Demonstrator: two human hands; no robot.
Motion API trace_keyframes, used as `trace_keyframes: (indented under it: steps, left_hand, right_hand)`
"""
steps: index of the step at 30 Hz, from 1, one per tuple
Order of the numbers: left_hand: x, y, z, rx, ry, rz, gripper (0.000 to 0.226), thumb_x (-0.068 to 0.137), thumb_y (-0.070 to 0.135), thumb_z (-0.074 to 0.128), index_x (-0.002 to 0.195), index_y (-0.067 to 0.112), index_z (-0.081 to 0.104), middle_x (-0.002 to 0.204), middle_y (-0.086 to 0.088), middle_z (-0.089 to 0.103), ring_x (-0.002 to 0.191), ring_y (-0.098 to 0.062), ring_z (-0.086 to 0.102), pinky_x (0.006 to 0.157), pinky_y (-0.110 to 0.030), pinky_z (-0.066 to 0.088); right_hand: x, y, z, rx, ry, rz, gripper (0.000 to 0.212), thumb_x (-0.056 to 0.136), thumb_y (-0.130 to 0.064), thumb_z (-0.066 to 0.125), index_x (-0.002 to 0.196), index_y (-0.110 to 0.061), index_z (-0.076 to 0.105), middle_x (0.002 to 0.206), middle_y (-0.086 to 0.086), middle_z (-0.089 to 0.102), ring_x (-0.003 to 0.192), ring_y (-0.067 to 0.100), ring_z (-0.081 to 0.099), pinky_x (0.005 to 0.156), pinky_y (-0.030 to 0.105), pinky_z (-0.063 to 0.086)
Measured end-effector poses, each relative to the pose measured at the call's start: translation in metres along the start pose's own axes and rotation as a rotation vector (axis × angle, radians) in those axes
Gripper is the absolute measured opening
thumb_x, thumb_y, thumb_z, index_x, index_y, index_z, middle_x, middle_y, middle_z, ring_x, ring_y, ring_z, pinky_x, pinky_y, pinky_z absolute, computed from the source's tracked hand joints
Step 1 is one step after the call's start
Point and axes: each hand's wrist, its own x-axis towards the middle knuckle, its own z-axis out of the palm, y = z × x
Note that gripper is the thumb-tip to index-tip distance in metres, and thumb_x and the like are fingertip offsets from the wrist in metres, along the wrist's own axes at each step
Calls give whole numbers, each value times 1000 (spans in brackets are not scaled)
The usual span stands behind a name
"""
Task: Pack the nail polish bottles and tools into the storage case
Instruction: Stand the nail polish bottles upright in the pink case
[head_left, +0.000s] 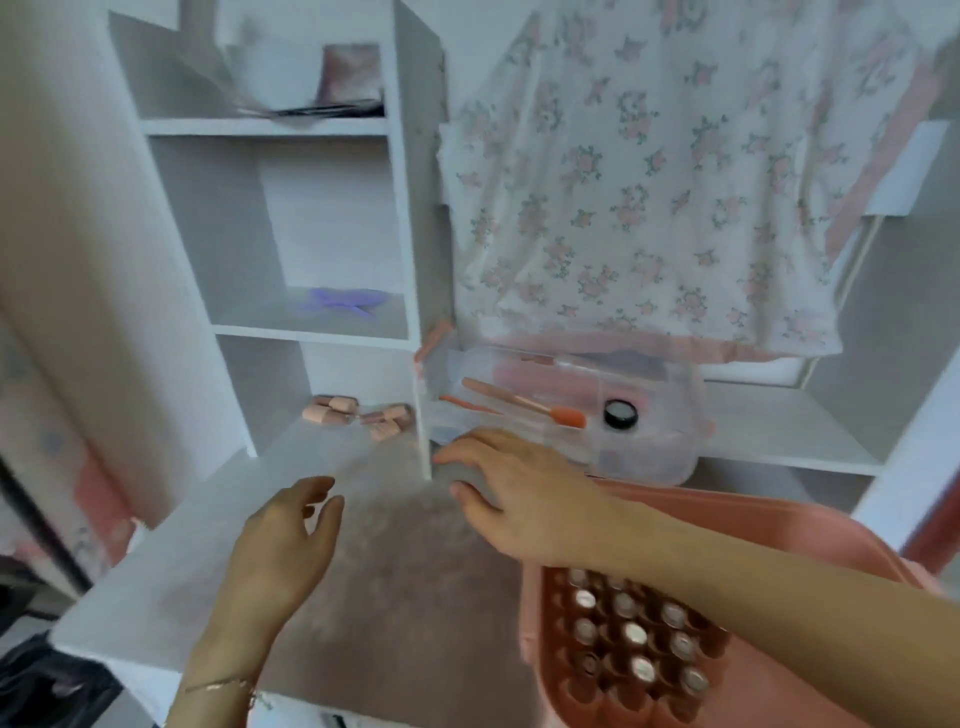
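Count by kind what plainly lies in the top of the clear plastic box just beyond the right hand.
Slim stick tools: 2 (long pink-handled applicator with orange tip, thin orange stick)
Round black-lidded jar: 1
Total: 3

Pink storage case; silver-capped bottles; white shelf; pink-floral white cloth; lilac item.
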Motion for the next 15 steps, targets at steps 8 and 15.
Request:
trace_keyframes:
  steps: [8, 15]
  left_hand:
    - [40, -104, -5, 56, 15, -173, 32, 91, 13, 52, 121, 6, 58, 125, -15, 59, 114, -32, 54, 98, -37, 39]
    - [64, -145, 25, 248, 33, -182, 41, 89, 31, 51, 129, 22, 52, 137, -2, 47, 130, -24, 32, 103, -38, 22]
  right_hand:
    - [127, -23, 123, -10, -298, 159, 44, 95, -21, 37, 135, -3, 35, 135, 21, 40, 123, 36, 38, 102, 42, 35]
    - [183, 20, 198, -265, -245, 401, 51, 95, -32, 33, 141, -12, 22, 150, 15, 14, 138, 38, 8, 108, 62, 3]
